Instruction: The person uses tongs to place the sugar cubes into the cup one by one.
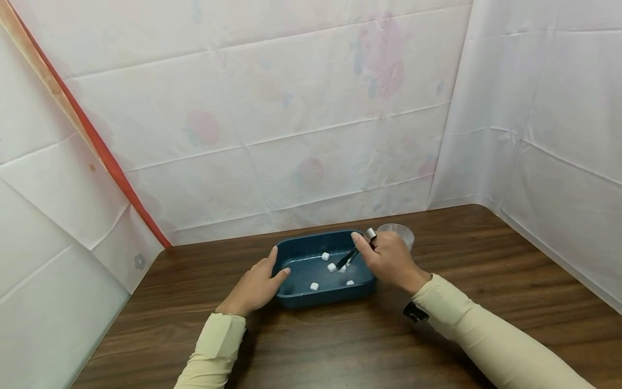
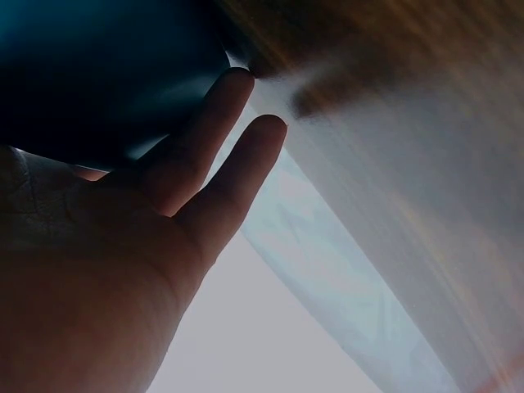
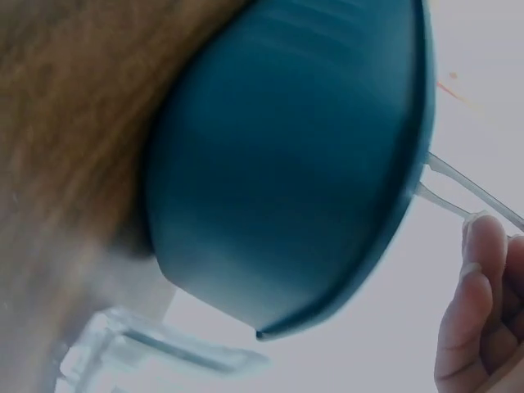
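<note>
A dark blue rectangular tray (image 1: 320,297) stands on the table with several small white cubes (image 1: 314,286) scattered on its floor. My left hand (image 1: 255,286) holds the tray's left end, thumb over the rim and fingers along the outside. In the left wrist view, two fingers (image 2: 246,164) extend beside the tray's wall. Over the tray's right end, my right hand (image 1: 391,260) grips a pair of tongs (image 1: 347,258), dark in the head view. Their tips reach down among the cubes; whether they pinch one, I cannot tell. The right wrist view shows the tray's outer wall (image 3: 286,164) hiding the tips.
A clear cup (image 1: 400,231) stands behind my right hand, partly hidden by it. The brown wooden table (image 1: 311,346) ends at a white patterned sheet (image 1: 291,135) at the back, with more sheeting at both sides. A red strip (image 1: 116,173) runs down the left corner.
</note>
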### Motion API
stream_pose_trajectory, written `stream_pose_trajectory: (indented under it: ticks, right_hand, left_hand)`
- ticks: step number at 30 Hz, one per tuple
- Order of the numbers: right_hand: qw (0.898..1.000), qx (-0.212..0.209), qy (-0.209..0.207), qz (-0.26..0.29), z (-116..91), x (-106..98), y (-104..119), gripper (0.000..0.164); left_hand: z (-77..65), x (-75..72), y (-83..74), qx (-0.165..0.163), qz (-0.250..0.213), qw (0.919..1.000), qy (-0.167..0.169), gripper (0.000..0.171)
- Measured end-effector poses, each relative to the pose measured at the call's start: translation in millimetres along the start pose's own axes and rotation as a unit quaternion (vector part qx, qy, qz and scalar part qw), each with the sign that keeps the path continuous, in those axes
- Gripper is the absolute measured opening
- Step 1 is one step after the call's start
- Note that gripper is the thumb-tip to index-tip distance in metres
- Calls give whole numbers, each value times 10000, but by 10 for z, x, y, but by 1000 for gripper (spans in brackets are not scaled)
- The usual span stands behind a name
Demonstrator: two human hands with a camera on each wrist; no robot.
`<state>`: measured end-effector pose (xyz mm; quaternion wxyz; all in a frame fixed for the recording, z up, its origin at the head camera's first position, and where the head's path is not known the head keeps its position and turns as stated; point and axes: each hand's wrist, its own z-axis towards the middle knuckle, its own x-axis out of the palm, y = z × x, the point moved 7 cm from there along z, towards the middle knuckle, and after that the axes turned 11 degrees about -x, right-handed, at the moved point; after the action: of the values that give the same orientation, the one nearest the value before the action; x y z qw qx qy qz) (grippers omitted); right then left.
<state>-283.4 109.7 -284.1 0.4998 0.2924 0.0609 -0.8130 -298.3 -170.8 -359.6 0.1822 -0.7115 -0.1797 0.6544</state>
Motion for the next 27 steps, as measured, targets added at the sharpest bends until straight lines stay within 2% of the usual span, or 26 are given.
stream_pose_trajectory:
  ticks: [5,15,27]
  right_hand:
    - [9997,12,-194,-175,45,-123,-22,56]
    - [9986,420,-302,128,87,-263,-118,48]
    - [9953,782,-543,-180,114,-480,-239,50]
  left_hand:
    - [4,3,9,-22,23,10000,5,78]
    - [-1,-2,16,6,-18,10000,16,78]
    - [-17,0,32,53,16,10000,-9,77]
